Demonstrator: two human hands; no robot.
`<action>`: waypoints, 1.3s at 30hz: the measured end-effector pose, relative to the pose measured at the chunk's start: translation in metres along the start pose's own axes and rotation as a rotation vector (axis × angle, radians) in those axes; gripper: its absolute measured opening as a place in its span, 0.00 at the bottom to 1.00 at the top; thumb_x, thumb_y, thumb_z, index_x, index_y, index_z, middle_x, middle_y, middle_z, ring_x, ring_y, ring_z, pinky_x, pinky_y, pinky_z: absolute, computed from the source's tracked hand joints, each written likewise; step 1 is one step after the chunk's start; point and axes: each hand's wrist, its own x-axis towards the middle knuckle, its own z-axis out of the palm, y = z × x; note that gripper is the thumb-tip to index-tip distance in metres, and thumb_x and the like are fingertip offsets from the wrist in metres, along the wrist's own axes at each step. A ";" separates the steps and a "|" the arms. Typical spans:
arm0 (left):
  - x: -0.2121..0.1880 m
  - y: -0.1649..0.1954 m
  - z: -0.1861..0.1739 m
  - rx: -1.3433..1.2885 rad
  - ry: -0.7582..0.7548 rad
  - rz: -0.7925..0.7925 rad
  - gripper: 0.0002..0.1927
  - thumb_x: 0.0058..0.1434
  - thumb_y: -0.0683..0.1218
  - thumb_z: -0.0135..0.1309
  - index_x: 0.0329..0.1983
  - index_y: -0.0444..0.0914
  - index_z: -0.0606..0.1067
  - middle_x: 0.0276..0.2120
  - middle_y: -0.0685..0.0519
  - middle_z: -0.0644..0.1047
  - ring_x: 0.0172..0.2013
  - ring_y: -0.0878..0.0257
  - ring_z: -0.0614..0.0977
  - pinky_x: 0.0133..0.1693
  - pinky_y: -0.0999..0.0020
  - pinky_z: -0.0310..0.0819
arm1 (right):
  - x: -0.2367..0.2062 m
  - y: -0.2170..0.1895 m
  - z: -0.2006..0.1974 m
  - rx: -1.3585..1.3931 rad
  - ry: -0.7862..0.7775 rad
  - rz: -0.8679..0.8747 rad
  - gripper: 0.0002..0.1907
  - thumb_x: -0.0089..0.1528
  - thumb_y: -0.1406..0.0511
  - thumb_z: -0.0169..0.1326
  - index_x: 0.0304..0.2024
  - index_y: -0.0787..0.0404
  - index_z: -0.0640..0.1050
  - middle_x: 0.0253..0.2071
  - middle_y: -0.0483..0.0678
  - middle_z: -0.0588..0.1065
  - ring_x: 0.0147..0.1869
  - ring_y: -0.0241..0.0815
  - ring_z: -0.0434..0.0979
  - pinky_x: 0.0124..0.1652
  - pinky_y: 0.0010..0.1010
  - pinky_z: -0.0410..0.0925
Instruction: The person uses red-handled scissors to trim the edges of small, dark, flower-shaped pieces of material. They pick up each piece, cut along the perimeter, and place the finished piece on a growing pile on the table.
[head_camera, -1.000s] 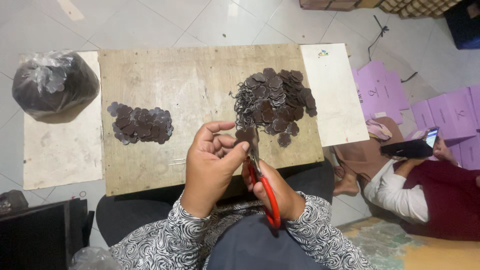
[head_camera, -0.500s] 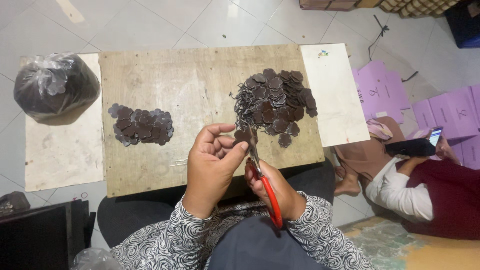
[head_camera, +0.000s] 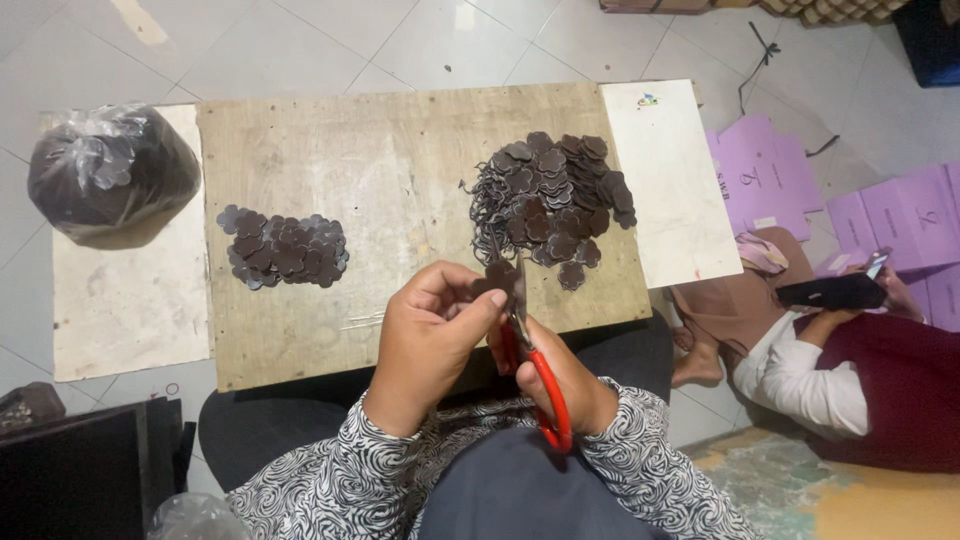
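A small brown flower-shaped piece (head_camera: 497, 275) is pinched between the fingers of the left hand (head_camera: 432, 335) just above the tabletop (head_camera: 400, 160) edge, directly left of the red-handled scissors (head_camera: 530, 355) gripped upright in the right hand (head_camera: 560, 385).

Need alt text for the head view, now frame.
A left hand holds a small dark brown flower-shaped piece while the right hand cuts it with red-handled scissors over a plywood board bearing two piles of similar pieces.
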 end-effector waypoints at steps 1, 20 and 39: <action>-0.001 0.002 -0.001 -0.022 -0.017 -0.023 0.04 0.64 0.36 0.57 0.38 0.32 0.73 0.31 0.51 0.80 0.29 0.68 0.81 0.33 0.73 0.78 | 0.000 -0.001 0.000 0.009 -0.009 -0.002 0.44 0.65 0.32 0.40 0.54 0.66 0.67 0.39 0.45 0.66 0.42 0.35 0.64 0.44 0.27 0.64; -0.007 0.010 0.003 -0.189 -0.120 -0.189 0.04 0.67 0.40 0.54 0.40 0.32 0.74 0.29 0.51 0.78 0.26 0.67 0.79 0.25 0.68 0.79 | -0.007 0.001 -0.002 0.134 -0.074 0.006 0.45 0.66 0.32 0.42 0.58 0.66 0.65 0.41 0.46 0.66 0.44 0.38 0.64 0.46 0.29 0.64; -0.010 0.011 -0.003 -0.005 -0.061 0.010 0.04 0.68 0.37 0.55 0.43 0.31 0.74 0.34 0.52 0.79 0.33 0.71 0.79 0.37 0.75 0.77 | -0.004 -0.013 -0.005 0.081 -0.078 0.090 0.47 0.61 0.28 0.42 0.47 0.65 0.69 0.38 0.45 0.66 0.41 0.36 0.64 0.42 0.26 0.64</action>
